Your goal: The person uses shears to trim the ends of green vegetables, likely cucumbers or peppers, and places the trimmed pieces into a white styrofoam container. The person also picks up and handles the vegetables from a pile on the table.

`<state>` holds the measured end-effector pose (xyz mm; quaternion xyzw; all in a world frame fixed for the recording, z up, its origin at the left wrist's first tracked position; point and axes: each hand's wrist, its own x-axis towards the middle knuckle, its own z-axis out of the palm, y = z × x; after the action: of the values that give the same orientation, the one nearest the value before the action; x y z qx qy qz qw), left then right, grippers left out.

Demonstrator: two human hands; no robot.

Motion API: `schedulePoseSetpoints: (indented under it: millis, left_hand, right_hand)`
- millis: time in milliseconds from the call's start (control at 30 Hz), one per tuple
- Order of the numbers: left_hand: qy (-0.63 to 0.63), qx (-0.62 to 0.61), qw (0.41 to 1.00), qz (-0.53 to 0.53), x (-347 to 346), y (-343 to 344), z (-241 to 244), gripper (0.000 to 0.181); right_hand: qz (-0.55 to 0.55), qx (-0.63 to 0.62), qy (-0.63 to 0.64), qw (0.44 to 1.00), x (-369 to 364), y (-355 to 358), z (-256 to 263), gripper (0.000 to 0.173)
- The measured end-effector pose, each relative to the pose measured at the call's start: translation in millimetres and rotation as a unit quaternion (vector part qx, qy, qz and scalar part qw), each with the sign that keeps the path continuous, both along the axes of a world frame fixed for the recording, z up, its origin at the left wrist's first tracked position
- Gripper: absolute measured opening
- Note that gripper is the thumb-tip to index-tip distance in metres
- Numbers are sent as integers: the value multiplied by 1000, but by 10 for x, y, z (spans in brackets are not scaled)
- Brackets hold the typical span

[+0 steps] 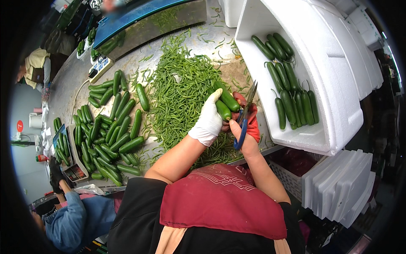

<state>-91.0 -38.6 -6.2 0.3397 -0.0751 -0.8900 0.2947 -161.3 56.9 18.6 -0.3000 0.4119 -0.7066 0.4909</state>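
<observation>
My left hand (210,119), in a white glove, is closed around smooth green cucumbers (227,97), at least two of them side by side. Their ends point toward my right hand (246,133), which holds blue-handled scissors (242,127) with the blades pointing up and away. Red material, perhaps a glove (252,119), covers part of that hand, while the thumb is bare and touches the end of one cucumber. Beneath both hands spreads a large heap of thin green stems (180,98) on the metal table (139,68).
Many loose cucumbers (111,139) lie to the left, near a weighing scale (76,168) and a power strip (101,66). An open white foam box (336,127) on the right holds rows of cucumbers. Foam lids (336,184) lean below it. Another person's gloved hand (55,174) is at the scale.
</observation>
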Motion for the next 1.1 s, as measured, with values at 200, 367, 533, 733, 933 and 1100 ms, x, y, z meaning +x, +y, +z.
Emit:
schedulePoseSetpoints:
  millis: [200,367,533,733,933,1100]
  left_hand:
    - [-2,27,1000,13,-16,-8,71,35]
    - [29,-18,999,33,144,-179,-103,30]
    - [54,-10,998,30,165,-118,107,26]
    - [7,-118,993,-16,271,-4,243,30]
    - [-143,-436,882,-108,615,32,344,70]
    - [-212,-528,796,-206,752,42,486,67]
  right_hand:
    - [-34,25,84,996,-22,4,-184,52]
    - [-10,52,4,999,-57,78,-26,21]
    - [2,63,12,998,-99,10,10,33]
    - [-30,86,17,996,-93,52,95,40]
    - [71,73,165,981,-442,347,-218,53]
    - [114,149,200,962,-466,494,-250,53]
